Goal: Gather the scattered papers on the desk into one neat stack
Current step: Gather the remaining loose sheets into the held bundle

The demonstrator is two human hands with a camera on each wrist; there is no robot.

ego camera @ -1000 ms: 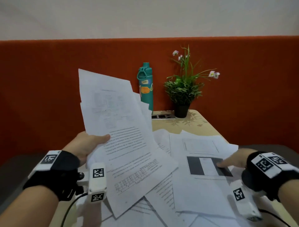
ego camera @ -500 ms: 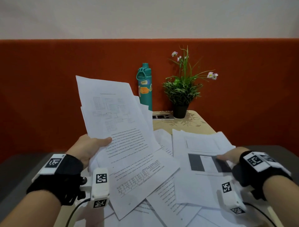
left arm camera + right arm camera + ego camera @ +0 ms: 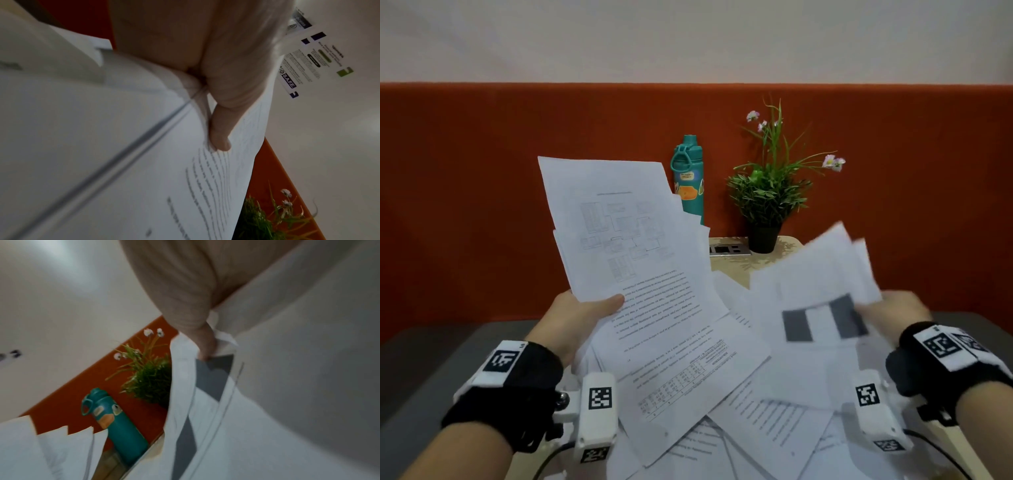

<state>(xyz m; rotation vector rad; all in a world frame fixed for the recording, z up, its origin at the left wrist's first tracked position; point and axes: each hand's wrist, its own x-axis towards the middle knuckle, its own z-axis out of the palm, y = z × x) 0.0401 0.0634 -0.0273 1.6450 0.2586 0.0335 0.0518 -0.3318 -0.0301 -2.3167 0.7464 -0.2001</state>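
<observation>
I'm gripping the fanned stack (image 3: 640, 274) in left hand (image 3: 582, 315), right hand (image 3: 893, 311) pinching gray-barred sheets (image 3: 822, 308) above desk (image 3: 736, 265).

**Orange Panel, Pale Wall, Beige Table**

A plain off-white wall (image 3: 688, 37) fills the upper part of the room, evenly and softly lit. Below it runs a wide rust-orange fabric panel (image 3: 482, 188), spanning the full width behind the light beige, rounded-cornered table (image 3: 732, 265). A printed white notice sheet (image 3: 314, 60) with dark and green blocks is fixed to the wall, seen from the left wrist view. Grey upholstered seating (image 3: 421, 359) lies low at both sides of the table.
</observation>
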